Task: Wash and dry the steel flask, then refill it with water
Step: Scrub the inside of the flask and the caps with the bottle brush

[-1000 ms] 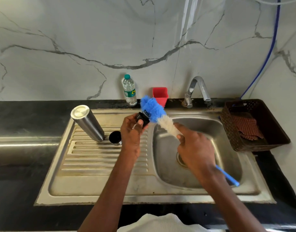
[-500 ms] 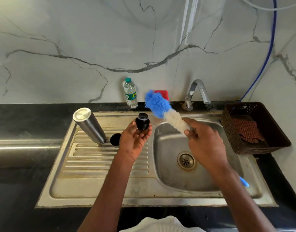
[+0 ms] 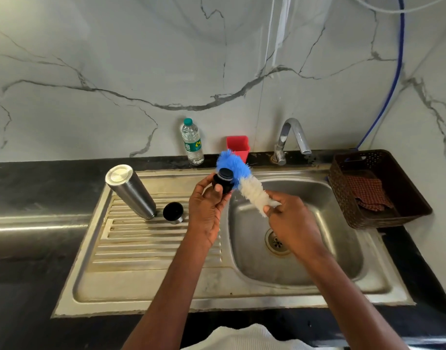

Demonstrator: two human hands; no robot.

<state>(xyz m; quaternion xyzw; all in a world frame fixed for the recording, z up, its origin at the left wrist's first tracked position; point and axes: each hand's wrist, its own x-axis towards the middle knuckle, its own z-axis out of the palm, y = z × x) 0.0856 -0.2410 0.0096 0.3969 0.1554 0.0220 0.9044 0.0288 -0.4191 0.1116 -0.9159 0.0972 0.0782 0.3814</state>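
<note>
The steel flask (image 3: 131, 191) stands upside down on the draining board of the sink (image 3: 146, 248), with a black cap (image 3: 173, 212) beside it. My left hand (image 3: 207, 209) holds the flask's black stopper (image 3: 224, 181) between thumb and fingertips, above the bowl's left rim. My right hand (image 3: 291, 224) grips a bottle brush (image 3: 244, 184) with a blue tip and white bristles. The blue tip touches the stopper from behind.
A tap (image 3: 291, 140) stands behind the bowl, no water running. A small water bottle (image 3: 192, 142) and a red holder (image 3: 238, 146) stand at the wall. A brown basket (image 3: 378, 190) with a checked cloth (image 3: 369, 194) sits at the right.
The brush tip has come back against the stopper after being lifted off it. My left hand has turned the stopper slightly. The flask and cap have not moved.
</note>
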